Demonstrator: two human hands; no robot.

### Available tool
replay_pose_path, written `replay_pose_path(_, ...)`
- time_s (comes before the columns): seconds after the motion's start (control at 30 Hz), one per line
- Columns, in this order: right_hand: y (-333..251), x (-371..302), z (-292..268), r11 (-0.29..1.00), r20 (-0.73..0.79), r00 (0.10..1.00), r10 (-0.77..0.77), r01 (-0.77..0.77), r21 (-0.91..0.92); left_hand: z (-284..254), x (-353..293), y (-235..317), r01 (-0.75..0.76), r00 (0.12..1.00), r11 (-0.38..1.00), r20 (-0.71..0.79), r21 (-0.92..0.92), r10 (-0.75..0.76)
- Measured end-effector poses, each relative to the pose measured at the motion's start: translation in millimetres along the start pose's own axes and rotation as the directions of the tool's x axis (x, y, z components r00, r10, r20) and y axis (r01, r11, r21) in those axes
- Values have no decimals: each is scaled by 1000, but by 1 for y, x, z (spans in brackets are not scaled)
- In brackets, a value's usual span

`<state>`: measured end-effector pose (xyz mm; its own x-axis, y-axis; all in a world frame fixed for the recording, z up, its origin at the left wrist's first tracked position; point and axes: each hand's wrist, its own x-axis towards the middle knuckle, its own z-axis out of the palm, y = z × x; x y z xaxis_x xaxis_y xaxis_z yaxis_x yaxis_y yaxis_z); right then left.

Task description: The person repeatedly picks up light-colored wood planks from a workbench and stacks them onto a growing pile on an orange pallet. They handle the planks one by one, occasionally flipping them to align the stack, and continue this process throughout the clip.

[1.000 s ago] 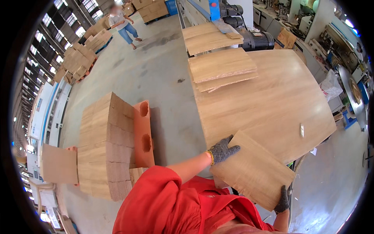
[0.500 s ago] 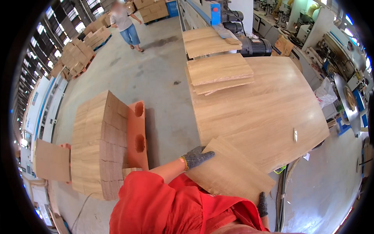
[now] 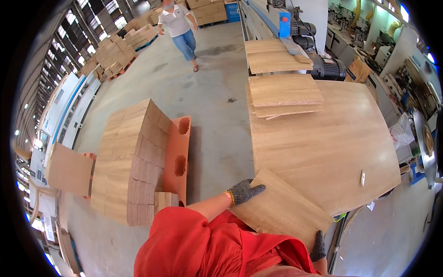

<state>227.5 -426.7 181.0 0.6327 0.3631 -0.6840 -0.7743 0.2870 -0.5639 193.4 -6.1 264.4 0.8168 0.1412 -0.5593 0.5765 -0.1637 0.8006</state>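
In front of my body I hold a wood-grain board (image 3: 285, 203), partly over the near edge of the large wood-topped table (image 3: 332, 143). My left hand (image 3: 247, 191), in a dark grey knit glove, grips the board's left edge with the thumb on top. At the board's right corner my right hand (image 3: 318, 247), gloved alike, has its fingers over the edge. The undersides of both grips are hidden. A few similar boards (image 3: 286, 92) lie stacked at the table's far left.
To my left stands a tall stack of boards (image 3: 124, 157) on an orange pallet (image 3: 177, 159). Beyond the table is a machine with more boards (image 3: 274, 55) and motors (image 3: 327, 68). A person (image 3: 177, 27) is walking on the floor ahead. Cables (image 3: 338, 240) hang by the table's near corner.
The view has shifted, so the scene sits farther right. The person ahead has come nearer. Both my hands keep their hold on the board.
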Motion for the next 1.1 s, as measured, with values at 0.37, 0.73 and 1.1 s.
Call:
replay_pose_path(0.37,-6,11,-6,996,29,999,30,-32,86,-1,-36,-44,277,956,771,245,-574,-162)
replay_pose_path(0.73,-44,28,3,994,141,987,-74,85,-71,4,0,-44,257,963,767,225,-587,-151)
replay_pose_path(1.1,-76,46,-3,604,-87,861,-501,276,-748,-13,-19,-103,146,989,667,126,-730,-79)
